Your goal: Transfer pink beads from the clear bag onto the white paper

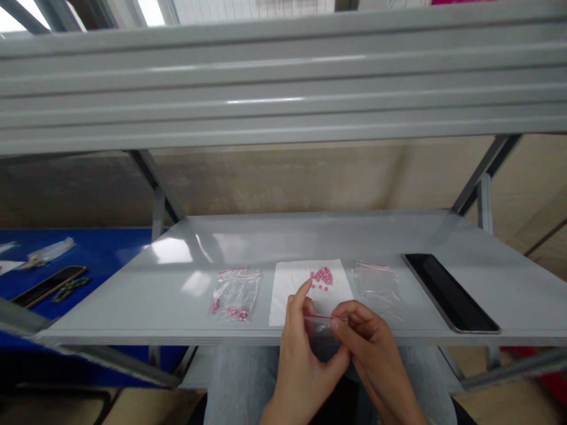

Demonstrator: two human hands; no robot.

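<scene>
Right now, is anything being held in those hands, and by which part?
A clear zip-seal bag: the right hand pinches its red-striped top edge near the right end, while the left hand holds it along the left side.

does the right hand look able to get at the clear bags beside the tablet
Probably yes: nothing visible blocks the clear bags just beyond the right hand, though it would first have to release the held bag.

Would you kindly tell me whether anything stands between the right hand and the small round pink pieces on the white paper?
Nothing visible does: only bare white paper lies between the right hand and the pink pieces. The left hand has its index fingertip beside them.
</scene>
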